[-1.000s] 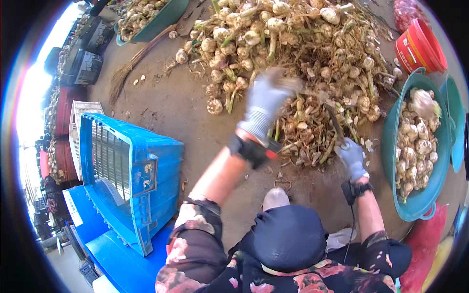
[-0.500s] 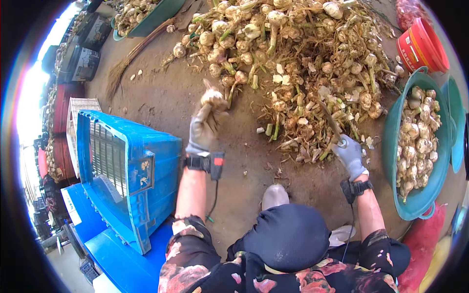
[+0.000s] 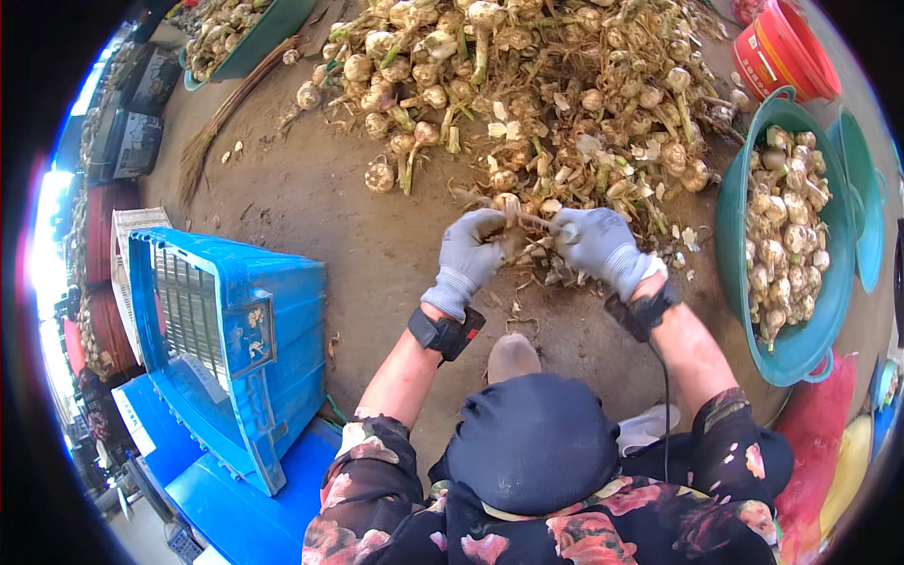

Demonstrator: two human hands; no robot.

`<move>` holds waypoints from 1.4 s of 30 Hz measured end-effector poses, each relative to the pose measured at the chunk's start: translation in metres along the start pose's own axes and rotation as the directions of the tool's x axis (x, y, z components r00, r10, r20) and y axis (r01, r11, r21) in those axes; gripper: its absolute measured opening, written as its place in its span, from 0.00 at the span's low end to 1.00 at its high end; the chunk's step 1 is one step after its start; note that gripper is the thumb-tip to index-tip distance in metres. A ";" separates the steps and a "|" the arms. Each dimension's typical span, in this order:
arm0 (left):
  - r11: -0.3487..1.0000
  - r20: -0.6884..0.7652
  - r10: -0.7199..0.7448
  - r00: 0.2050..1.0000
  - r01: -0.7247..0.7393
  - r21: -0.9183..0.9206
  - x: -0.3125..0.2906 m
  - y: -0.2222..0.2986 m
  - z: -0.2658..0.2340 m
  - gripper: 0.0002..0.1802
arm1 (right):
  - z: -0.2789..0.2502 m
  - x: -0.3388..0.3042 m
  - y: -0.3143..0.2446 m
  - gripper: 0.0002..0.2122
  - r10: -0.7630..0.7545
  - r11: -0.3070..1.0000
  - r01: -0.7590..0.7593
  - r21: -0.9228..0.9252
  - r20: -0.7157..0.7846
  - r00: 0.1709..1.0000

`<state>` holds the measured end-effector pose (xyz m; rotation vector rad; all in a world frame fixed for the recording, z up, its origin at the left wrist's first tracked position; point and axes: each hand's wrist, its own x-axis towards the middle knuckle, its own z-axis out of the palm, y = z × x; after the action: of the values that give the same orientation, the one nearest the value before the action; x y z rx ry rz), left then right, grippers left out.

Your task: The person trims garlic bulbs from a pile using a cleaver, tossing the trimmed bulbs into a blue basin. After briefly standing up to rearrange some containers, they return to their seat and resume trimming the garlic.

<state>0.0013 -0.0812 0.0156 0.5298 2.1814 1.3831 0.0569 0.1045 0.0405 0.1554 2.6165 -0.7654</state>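
My left hand, in a grey work glove, is closed around a garlic bulb, which is partly hidden by the fingers and blurred. Close beside it, my gloved right hand grips a knife; its narrow brownish blade reaches left to the garlic, and the handle is hidden in the fist. Both hands meet just above the ground at the near edge of a large heap of garlic with stems, roots and loose skins. A single garlic bulb lies at the heap's left side.
To the right stands a green tub filled with trimmed garlic, with a red bucket behind it. A blue crate lies tipped at the left. Beyond it are a straw broom and another green tub.
My left hand has moved right and nearer with the garlic in it. My right hand has come left with the knife, and the blade now meets the garlic.
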 end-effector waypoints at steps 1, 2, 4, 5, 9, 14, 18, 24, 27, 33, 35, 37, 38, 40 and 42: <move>0.985 -0.063 0.096 0.993 -0.086 0.149 0.000 0.002 -0.003 0.10 | 0.003 0.002 0.018 0.07 0.018 0.996 -0.015 -0.084 0.038 0.999; 0.941 -0.111 0.198 0.974 -0.157 0.298 0.000 0.003 -0.007 0.11 | 0.003 -0.001 0.038 0.10 0.252 0.950 -0.200 -0.242 0.212 0.944; 0.911 -0.105 0.272 0.956 -0.221 0.348 0.006 0.005 -0.005 0.12 | 0.006 -0.016 0.090 0.11 0.503 0.854 -0.467 -0.228 0.130 0.855; 0.865 -0.120 0.349 0.929 -0.271 0.422 0.007 0.004 -0.006 0.11 | 0.005 -0.023 0.095 0.11 0.503 0.858 -0.492 -0.146 0.044 0.863; 0.776 -0.059 0.429 0.901 -0.334 0.535 0.009 -0.002 -0.002 0.11 | 0.003 -0.029 0.064 0.10 0.447 0.893 -0.444 0.067 -0.026 0.894; 0.629 0.026 0.491 0.871 -0.375 0.682 0.009 0.000 -0.002 0.10 | 0.003 -0.016 0.011 0.09 0.175 0.976 -0.176 0.127 0.015 0.984; 0.677 -0.060 0.536 0.842 -0.386 0.627 0.012 0.005 -0.004 0.10 | 0.017 -0.015 0.051 0.11 0.307 0.951 -0.290 -0.108 0.212 0.928; 0.266 -0.022 -0.528 0.849 0.141 -0.954 0.014 -0.026 0.004 0.11 | 0.015 -0.034 0.064 0.08 0.429 0.902 -0.431 0.000 -0.095 0.898; -0.228 0.337 -0.423 0.841 0.261 -0.938 0.014 -0.061 0.009 0.14 | 0.029 -0.029 0.028 0.05 0.105 0.993 -0.113 -0.030 -0.206 0.973; -0.002 0.144 -0.495 0.857 0.165 -0.986 0.009 -0.057 0.053 0.14 | 0.043 -0.017 -0.001 0.04 -0.266 0.962 0.224 -0.155 -0.362 0.893; -0.036 0.164 -0.534 0.830 0.172 -0.984 0.007 -0.043 0.056 0.13 | 0.041 -0.013 -0.005 0.03 -0.292 0.955 0.247 -0.161 -0.388 0.874; -0.071 0.183 -0.569 0.802 0.174 -0.982 0.006 -0.027 0.058 0.13 | 0.043 -0.011 -0.003 0.04 -0.245 0.969 0.211 -0.130 -0.376 0.893; -0.088 0.193 -0.586 0.787 0.175 -0.981 0.005 -0.022 0.058 0.13 | 0.046 -0.009 -0.001 0.04 -0.198 0.980 0.174 -0.098 -0.363 0.910; -0.096 0.185 -0.601 0.777 0.160 -0.982 0.002 -0.021 0.051 0.13 | 0.049 -0.004 0.008 0.04 -0.184 0.982 0.157 -0.101 -0.371 0.910; -0.371 0.405 -0.368 0.837 0.267 -0.890 -0.001 -0.031 0.042 0.09 | 0.049 -0.004 0.016 0.05 -0.148 0.989 0.141 -0.046 -0.366 0.919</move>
<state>0.0253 -0.0644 -0.0277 -0.8279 0.2942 2.1235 0.0810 0.0913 -0.0031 0.1102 3.0197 -0.8291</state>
